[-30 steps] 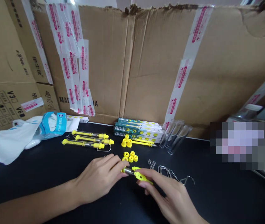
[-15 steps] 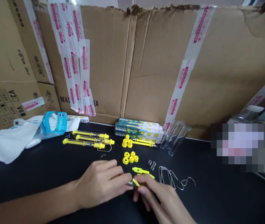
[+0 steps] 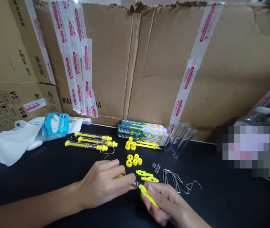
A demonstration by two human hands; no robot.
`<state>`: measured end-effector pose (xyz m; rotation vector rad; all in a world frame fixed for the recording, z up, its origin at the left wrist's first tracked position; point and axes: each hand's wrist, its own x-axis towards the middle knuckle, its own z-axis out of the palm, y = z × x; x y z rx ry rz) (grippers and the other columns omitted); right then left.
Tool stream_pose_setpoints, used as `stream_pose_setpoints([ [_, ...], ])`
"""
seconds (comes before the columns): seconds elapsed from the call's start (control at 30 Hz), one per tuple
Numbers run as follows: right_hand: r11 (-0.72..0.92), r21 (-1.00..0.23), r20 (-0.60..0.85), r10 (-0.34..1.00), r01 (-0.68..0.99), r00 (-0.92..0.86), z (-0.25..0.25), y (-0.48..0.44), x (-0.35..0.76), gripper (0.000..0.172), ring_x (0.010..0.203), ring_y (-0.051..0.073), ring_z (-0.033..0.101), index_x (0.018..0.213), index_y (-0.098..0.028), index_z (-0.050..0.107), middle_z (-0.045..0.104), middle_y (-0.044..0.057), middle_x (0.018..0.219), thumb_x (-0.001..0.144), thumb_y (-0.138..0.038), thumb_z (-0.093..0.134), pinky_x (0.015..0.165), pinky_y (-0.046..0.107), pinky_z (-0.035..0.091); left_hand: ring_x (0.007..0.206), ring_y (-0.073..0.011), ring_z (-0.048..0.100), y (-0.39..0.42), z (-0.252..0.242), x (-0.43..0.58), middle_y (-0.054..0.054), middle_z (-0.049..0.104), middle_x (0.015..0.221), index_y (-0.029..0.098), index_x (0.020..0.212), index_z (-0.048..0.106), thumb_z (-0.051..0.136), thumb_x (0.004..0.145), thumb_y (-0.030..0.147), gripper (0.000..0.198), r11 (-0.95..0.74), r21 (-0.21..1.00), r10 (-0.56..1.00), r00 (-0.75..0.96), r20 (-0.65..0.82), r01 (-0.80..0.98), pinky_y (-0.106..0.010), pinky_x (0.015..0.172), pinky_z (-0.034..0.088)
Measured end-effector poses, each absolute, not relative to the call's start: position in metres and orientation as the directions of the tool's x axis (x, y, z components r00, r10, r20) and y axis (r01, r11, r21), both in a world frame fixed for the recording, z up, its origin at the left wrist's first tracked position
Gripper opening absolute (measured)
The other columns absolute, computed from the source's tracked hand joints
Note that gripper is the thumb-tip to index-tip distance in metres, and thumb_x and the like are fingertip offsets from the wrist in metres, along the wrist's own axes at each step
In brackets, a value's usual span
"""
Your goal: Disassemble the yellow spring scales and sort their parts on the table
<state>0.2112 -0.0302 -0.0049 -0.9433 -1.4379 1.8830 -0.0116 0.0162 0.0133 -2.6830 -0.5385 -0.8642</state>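
Note:
My left hand (image 3: 101, 186) is closed around a yellow rod (image 3: 119, 176) with a metal spring (image 3: 135, 184) at its end, mostly hidden by the fingers. Between the thumb and fingers of my right hand (image 3: 170, 202) is a flat yellow plastic piece (image 3: 149, 196). Its upper end meets the spring's tip; whether the two are hooked together I cannot tell. Just beyond lie two similar loose yellow pieces (image 3: 144, 173). Bent metal hooks (image 3: 171, 179) rest to the right of them, and small clear rings (image 3: 156, 170) sit behind.
Yellow caps (image 3: 130, 157) stand in groups mid-table. Assembled spring scales (image 3: 87, 146) lie behind my left hand. Farther back are printed boxes (image 3: 141, 134), two yellow rods with springs (image 3: 149, 146) and clear tubes (image 3: 182, 144). A plastic packet (image 3: 56, 126) lies left; a cardboard wall (image 3: 106, 69) encloses the back.
My right hand has shifted slightly right and down and turned, so more of its yellow piece shows. The spring and part of the yellow rod in my left hand are now more visible.

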Motion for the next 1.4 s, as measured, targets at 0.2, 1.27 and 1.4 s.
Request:
stream_pose_setpoints([
  [0.2,-0.308,-0.95,-0.222,0.786,-0.054,-0.577,-0.001,-0.028,0.21,0.055,0.044,0.005,0.016,0.076,-0.018,0.05,0.025,-0.012,0.05,0.084,-0.073,0.053,0.042,0.021,0.013,0.061,-0.0147,0.059,0.017,0.009,-0.012,0.001,0.064,0.07,0.016,0.093,0.062,0.043,0.102,0.028,0.024,-0.89,-0.063,0.315,0.709,0.632,0.451,-0.026,0.055,0.046],
  [1.27,-0.383,-0.781,-0.111,0.863,-0.494,-0.493,0.007,-0.027,0.216,0.029,0.05,0.007,0.024,0.074,-0.019,0.05,0.038,-0.006,0.066,0.085,-0.039,0.07,0.038,0.015,0.023,0.048,-0.0094,0.047,0.008,0.015,-0.008,0.006,0.059,0.062,0.027,0.089,0.066,0.058,0.096,0.03,0.011,-0.933,-0.193,0.134,0.793,0.594,0.303,-0.026,0.046,0.029],
  [1.4,-0.024,-0.988,0.011,0.974,-0.151,-0.225,0.008,-0.022,0.226,0.031,0.055,0.009,0.04,0.083,-0.019,0.061,0.05,-0.002,0.068,0.092,-0.049,0.059,0.048,0.019,0.037,0.051,-0.0106,0.056,0.008,0.014,-0.01,0.003,0.062,0.064,0.018,0.088,0.062,0.045,0.102,0.031,0.026,-0.95,-0.074,0.201,0.775,0.599,0.304,-0.026,0.047,0.037],
])
